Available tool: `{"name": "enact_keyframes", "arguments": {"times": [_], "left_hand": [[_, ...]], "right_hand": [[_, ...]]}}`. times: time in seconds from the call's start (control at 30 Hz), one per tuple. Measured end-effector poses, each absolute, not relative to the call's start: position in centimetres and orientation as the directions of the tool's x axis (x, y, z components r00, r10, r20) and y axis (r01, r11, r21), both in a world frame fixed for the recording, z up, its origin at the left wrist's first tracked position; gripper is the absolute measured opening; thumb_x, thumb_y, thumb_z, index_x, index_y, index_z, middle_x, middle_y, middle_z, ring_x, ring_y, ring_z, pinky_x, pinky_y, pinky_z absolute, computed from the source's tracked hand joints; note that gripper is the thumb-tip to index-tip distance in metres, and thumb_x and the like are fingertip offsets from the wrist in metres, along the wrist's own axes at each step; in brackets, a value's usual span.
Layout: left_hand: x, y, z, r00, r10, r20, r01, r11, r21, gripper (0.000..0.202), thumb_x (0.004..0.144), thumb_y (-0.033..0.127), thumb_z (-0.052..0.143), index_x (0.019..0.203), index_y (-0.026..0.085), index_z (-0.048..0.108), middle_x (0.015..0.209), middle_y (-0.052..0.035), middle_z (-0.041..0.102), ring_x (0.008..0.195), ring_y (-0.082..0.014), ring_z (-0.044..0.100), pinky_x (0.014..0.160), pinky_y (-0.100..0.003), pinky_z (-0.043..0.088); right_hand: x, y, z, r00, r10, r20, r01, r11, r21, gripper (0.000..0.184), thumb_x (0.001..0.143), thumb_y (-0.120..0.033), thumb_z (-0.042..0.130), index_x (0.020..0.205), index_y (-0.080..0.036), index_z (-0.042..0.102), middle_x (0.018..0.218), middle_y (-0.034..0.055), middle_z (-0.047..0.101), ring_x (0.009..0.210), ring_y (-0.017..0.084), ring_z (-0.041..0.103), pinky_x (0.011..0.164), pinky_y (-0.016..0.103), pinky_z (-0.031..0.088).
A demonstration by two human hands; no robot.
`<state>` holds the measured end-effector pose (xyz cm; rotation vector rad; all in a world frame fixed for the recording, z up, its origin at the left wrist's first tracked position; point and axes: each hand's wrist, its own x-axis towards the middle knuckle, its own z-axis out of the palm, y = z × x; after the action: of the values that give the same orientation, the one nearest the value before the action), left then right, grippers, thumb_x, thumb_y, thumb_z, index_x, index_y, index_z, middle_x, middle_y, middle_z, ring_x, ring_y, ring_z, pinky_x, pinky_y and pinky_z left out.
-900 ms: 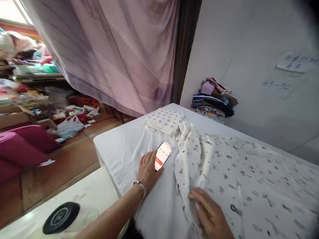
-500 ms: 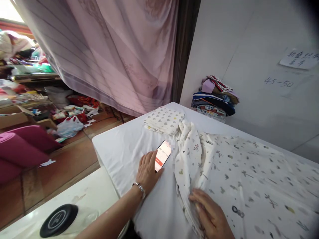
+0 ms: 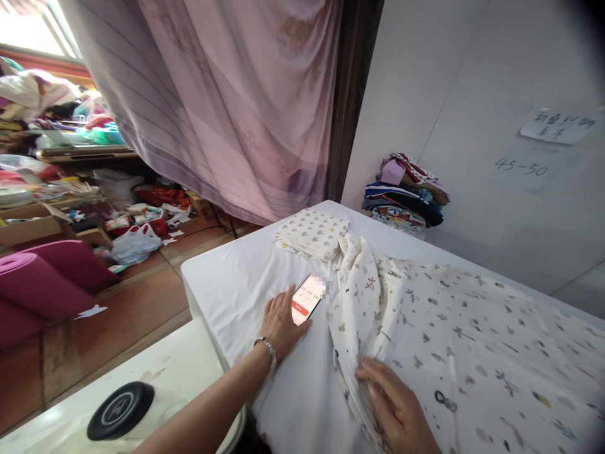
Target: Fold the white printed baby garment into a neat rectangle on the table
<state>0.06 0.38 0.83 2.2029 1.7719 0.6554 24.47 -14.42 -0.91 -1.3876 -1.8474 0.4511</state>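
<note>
Where curtain (image 3: pixel 227 113) hangs, white table (image 3: pixel 236 284).

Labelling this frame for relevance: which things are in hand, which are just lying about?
In hand:
- left hand resting on the lit smartphone
- right hand pressing the bunched edge of the white printed muslin cloth
- white-sheeted table

Lying about:
- folded heart-print cloth
- stack of coloured fabrics
- black round disc
- pink curtain
- magenta roll

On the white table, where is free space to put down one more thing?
Bare sheet lies between the table's left edge, the folded cloth and the phone. Another strip: behind the printed fabric, toward the wall. The right side is crowded.
</note>
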Motion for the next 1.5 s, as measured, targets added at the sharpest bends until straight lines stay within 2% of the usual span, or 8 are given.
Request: {"name": "enact_keyframes", "arguments": {"times": [0.23,0.57,0.7,0.87,0.93,1.2,1.37,1.5], "left_hand": [[-2.4,1.2,1.7,0.149,0.982,0.12,0.883,-0.186,0.43,0.084,0.063,0.034,0.062,0.137,0.019,0.027,0.124,-0.0094,0.054,0.121,-0.0256,0.042,0.105,-0.042,0.023],[-10.5,4.0,2.5,0.043,0.994,0.1,0.932,-0.076,0.354,0.083,0.068,0.037,0.057,0.14,0.017,0.021,0.128,-0.0117,0.053,0.124,-0.0258,0.041,0.107,-0.045,0.017],[-13.0,6.7,3.1,0.028,0.995,0.094,0.936,-0.059,0.347,0.082,0.069,0.036,0.056,0.14,0.017,0.02,0.127,-0.0108,0.053,0.121,-0.0255,0.044,0.105,-0.042,0.024],[-15.2,10.1,3.7,-0.008,0.997,0.071,0.935,-0.018,0.354,0.081,0.069,0.032,0.057,0.14,0.019,0.021,0.128,-0.0092,0.053,0.118,-0.0244,0.048,0.098,-0.035,0.034],[-15.8,11.2,3.7,-0.02,0.997,0.071,0.937,-0.006,0.349,0.081,0.069,0.032,0.057,0.14,0.019,0.022,0.129,-0.0091,0.053,0.118,-0.0247,0.049,0.097,-0.035,0.035],[-16.2,12.4,4.3,-0.057,0.997,0.042,0.938,0.039,0.345,0.077,0.07,0.031,0.056,0.139,0.017,0.024,0.132,-0.0092,0.051,0.118,-0.0243,0.05,0.097,-0.033,0.037],[-15.9,11.6,3.9,-0.097,0.992,0.083,0.94,0.064,0.336,0.076,0.074,0.032,0.055,0.14,0.014,0.023,0.135,-0.0115,0.047,0.122,-0.0235,0.046,0.099,-0.033,0.036],[-15.3,10.4,3.3,-0.087,0.972,0.219,0.951,0.016,0.308,0.07,0.075,0.034,0.054,0.137,0.011,0.03,0.135,-0.0153,0.046,0.125,-0.0254,0.041,0.103,-0.038,0.033]], "right_hand": [[24.7,-14.4,-0.9,-0.116,0.942,0.315,0.686,0.305,-0.661,0.029,0.088,-0.031,0.048,0.112,-0.023,0.063,0.108,0.0041,0.067,0.109,0.017,0.058,0.095,0.025,0.044],[25.1,-14.2,-2.6,-0.081,0.947,0.31,0.731,0.268,-0.628,0.032,0.087,-0.033,0.047,0.114,-0.025,0.064,0.111,0.0017,0.066,0.112,0.018,0.056,0.094,0.022,0.042],[25.7,-13.8,-3.0,-0.164,0.926,0.341,0.73,0.346,-0.589,0.032,0.085,-0.032,0.052,0.114,-0.028,0.063,0.112,0.0004,0.066,0.107,0.019,0.059,0.089,0.02,0.046],[25.7,-13.7,-3.5,-0.127,0.927,0.352,0.736,0.326,-0.593,0.032,0.084,-0.034,0.052,0.114,-0.031,0.063,0.114,0.0001,0.064,0.105,0.02,0.06,0.086,0.02,0.048],[25.6,-13.8,-3.5,-0.093,0.932,0.35,0.74,0.3,-0.602,0.031,0.084,-0.034,0.052,0.113,-0.031,0.064,0.114,0.0001,0.065,0.106,0.02,0.06,0.087,0.021,0.047],[25.8,-13.6,-2.8,-0.15,0.946,0.288,0.728,0.303,-0.615,0.034,0.085,-0.032,0.052,0.118,-0.031,0.06,0.112,-0.0005,0.065,0.104,0.018,0.06,0.084,0.018,0.048],[25.9,-13.4,-3.2,-0.175,0.922,0.347,0.758,0.351,-0.55,0.032,0.085,-0.031,0.052,0.115,-0.029,0.063,0.112,0.001,0.065,0.106,0.021,0.059,0.088,0.023,0.047],[25.8,-13.3,-3.1,-0.185,0.907,0.377,0.762,0.375,-0.528,0.033,0.084,-0.031,0.052,0.115,-0.033,0.061,0.11,-0.0003,0.066,0.105,0.022,0.06,0.087,0.026,0.049]]}}
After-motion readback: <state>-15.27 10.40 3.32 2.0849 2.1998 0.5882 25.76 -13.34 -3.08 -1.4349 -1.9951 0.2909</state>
